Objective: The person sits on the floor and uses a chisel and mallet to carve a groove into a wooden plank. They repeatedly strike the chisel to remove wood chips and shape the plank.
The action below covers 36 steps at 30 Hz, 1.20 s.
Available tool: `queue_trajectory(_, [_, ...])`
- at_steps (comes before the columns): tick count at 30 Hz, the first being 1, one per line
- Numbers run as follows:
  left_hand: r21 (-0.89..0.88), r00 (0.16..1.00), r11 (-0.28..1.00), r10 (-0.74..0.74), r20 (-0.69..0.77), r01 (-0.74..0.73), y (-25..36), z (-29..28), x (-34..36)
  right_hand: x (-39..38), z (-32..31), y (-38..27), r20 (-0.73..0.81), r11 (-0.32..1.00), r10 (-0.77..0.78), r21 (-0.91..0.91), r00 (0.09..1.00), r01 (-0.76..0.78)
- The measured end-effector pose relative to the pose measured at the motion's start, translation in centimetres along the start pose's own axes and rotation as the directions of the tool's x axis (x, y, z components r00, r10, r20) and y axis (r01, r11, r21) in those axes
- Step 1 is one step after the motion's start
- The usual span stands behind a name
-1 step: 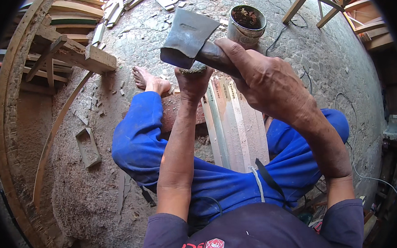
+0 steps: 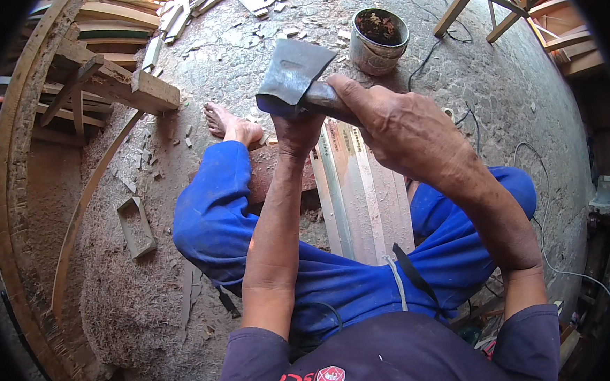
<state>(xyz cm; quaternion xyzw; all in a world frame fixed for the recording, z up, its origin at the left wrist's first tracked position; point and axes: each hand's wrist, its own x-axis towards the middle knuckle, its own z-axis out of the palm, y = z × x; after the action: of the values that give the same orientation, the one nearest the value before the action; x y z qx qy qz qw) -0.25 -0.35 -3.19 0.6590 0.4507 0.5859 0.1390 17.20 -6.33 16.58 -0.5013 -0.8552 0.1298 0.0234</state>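
My right hand point(image 2: 406, 125) is closed around the short handle of a hatchet point(image 2: 294, 69), whose dark steel head hangs above my left hand. Upright below that head, my left hand point(image 2: 296, 129) is wrapped round a chisel; its frayed, round handle end is covered by the hatchet, and its blade is out of sight below my fist. Long wooden strips point(image 2: 358, 201) lie side by side between my legs, with rows of small dark slots near their far ends and chips scattered on them. A reddish block point(image 2: 276, 175) sits at their left side.
A dirty bucket point(image 2: 380, 64) with dried leaves stands beyond my hands. To the left are a shallow wooden box point(image 2: 135, 229), shavings and a big wooden frame point(image 2: 81, 75). Wood offcuts point(image 2: 189, 12) lie far ahead. Cables point(image 2: 549, 245) and a wooden stand point(image 2: 486, 5) are at right.
The hatchet head has come down and slightly right onto the chisel's handle end, which showed before and is now covered. My right hand has dropped with it, while my left hand has shifted slightly right.
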Motion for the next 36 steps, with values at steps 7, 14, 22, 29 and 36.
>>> queue_trajectory(7, [-0.174,0.995,0.982,-0.089,-0.043,0.08,-2.3,0.7,1.3,0.8,2.0,0.9,-0.145,0.993,-0.093,0.06,0.985,0.103])
queue_trajectory(14, [0.522,0.971,0.82,0.224,0.085,-0.235,-4.6,-1.4,-0.6,1.4,-4.7,-1.7,-0.593,0.941,-0.181,0.128,0.785,0.313])
queue_trajectory(22, [0.5,0.938,0.809,0.345,0.021,-0.309,-1.7,-0.5,1.0,1.3,-4.6,-1.3,-0.712,0.916,-0.239,0.059,0.66,0.396])
queue_trajectory(29, [-0.1,0.992,0.99,-0.107,-0.069,0.1,0.7,-0.2,0.6,1.3,-0.7,-0.2,-0.132,0.998,-0.061,-0.031,0.989,0.057])
queue_trajectory(36, [0.033,0.983,0.997,0.072,-0.167,-0.067,0.6,0.7,1.9,0.9,2.5,1.6,-0.119,0.994,-0.075,0.067,0.99,0.084])
